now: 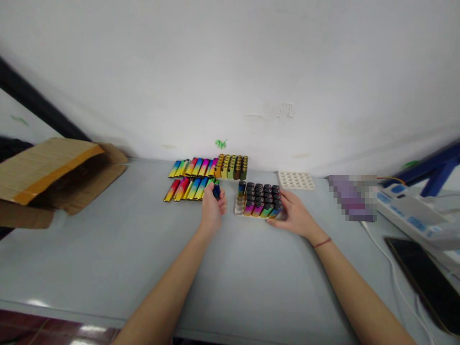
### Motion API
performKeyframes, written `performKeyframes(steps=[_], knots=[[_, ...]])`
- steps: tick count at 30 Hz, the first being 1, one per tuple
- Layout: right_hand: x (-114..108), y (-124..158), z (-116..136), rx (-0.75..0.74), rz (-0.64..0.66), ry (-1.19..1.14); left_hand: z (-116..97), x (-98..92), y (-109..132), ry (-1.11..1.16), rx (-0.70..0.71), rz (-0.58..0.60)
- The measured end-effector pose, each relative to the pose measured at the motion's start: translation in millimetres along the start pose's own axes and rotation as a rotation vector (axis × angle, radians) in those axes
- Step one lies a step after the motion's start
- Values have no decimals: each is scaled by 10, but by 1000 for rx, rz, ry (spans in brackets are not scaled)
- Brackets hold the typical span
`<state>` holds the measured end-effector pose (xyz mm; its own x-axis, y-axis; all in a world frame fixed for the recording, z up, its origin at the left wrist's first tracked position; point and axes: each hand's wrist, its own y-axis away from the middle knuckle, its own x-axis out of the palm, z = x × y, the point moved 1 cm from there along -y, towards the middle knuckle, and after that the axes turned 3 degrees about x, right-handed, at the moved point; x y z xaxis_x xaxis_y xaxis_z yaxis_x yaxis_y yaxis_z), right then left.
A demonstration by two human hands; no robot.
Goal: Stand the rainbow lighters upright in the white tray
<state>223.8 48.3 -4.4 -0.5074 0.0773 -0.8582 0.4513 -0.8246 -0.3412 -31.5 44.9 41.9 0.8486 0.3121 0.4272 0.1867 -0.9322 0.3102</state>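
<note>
My left hand (pixel 212 205) is closed around a lighter (pixel 216 191), of which only a dark blue part shows above the fingers. Just right of it stands a white tray (pixel 240 209) filled with upright black-topped lighters (pixel 264 199). In the tray's left column, bare holes show in front of one lighter. My right hand (pixel 293 214) grips the tray's right side, thumb at the front corner and fingers along the edge. Behind my left hand lie two rows of shiny rainbow-coloured lighters (pixel 194 188). A block of upright lighters with gold tops (pixel 232 167) stands by the wall.
A second white tray (pixel 296 180) with bare holes lies at the back right. An opened cardboard box (pixel 82 187) is on the left. Towards the right are a blurred-out purple item (pixel 352 199), a power strip (pixel 417 215), a white cable (pixel 390 268) and a black phone (pixel 424 278).
</note>
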Motion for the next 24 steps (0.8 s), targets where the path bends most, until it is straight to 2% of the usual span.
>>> performKeyframes(steps=[9, 17, 21, 24], knots=[[1, 3, 4, -4, 0, 25, -32, 26, 15, 6, -49, -9], [-10, -2, 16, -1, 6, 21, 4, -7, -8, 14, -22, 6], [-9, 0, 14, 5, 5, 24, 70, -20, -55, -55, 67, 24], [-9, -1, 10, -1, 10, 26, 125, -43, -87, -184, 242, 7]])
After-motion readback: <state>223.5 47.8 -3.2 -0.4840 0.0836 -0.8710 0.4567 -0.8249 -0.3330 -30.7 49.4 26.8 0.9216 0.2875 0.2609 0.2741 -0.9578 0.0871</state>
